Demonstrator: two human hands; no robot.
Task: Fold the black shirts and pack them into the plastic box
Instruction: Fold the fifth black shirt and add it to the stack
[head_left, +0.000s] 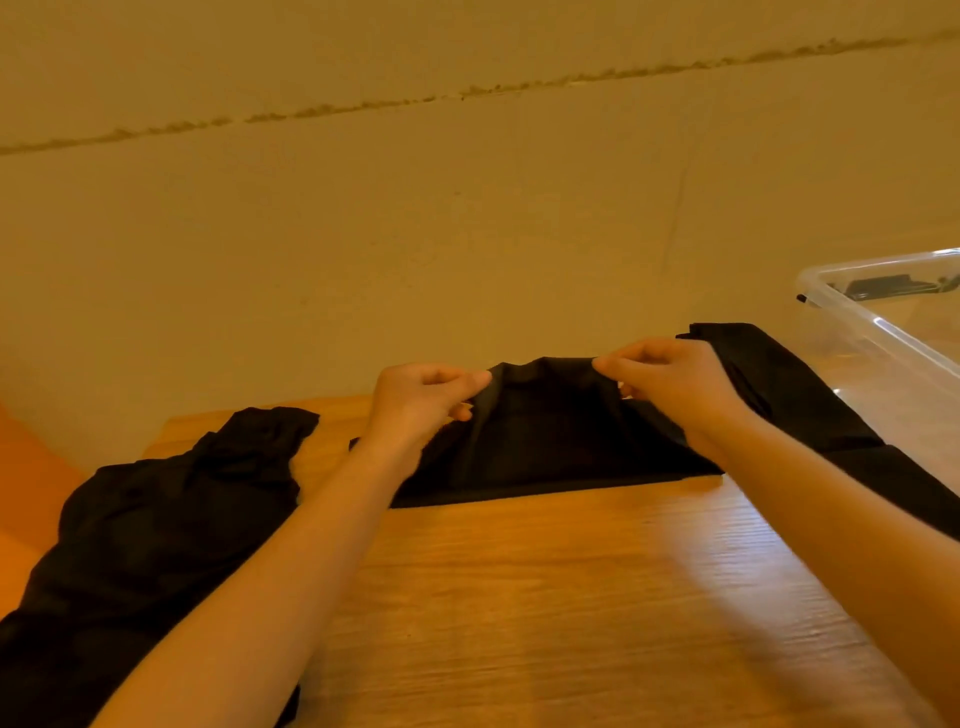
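Observation:
A black shirt (550, 441) lies partly folded at the far middle of the wooden table (571, 597). My left hand (421, 402) pinches its far edge on the left, and my right hand (670, 384) pinches the same edge on the right, lifting it off the table. The near edge of the shirt rests flat. A long black strip of cloth (810, 410) runs under my right forearm toward the right. A crumpled pile of black shirts (156, 530) sits at the left. The clear plastic box (883, 332) stands at the right edge.
A beige wall (467, 208) rises right behind the table's far edge. Something small and dark (883, 286) shows through the box's far wall. An orange surface (31, 493) lies past the table's left side.

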